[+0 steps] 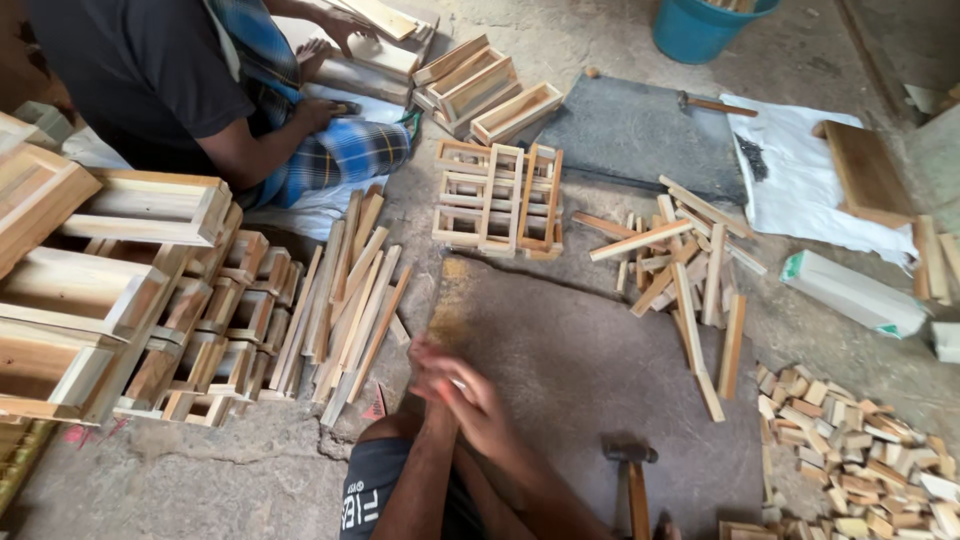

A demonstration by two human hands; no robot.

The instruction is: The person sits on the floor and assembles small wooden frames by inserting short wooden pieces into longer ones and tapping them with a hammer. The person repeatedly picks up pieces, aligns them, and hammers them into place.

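Note:
My left hand (430,362) and my right hand (478,402) are pressed together just above my knee, both smeared by motion. Something small and pale shows between them, too blurred to name. They hover over the near left corner of a dark flat slab (580,340) on the ground. A hammer (632,470) with a wooden handle lies on the slab to the right of my right hand. A bundle of long wooden slats (350,290) lies on the ground just left of my hands.
Another person (200,90) sits at the top left beside stacked wooden boxes (480,85). Open wooden frames (495,200) stand ahead, loose slats (680,260) to the right, small wood blocks (850,450) at bottom right. Stacked frames (120,300) fill the left. A blue bucket (695,30) stands far back.

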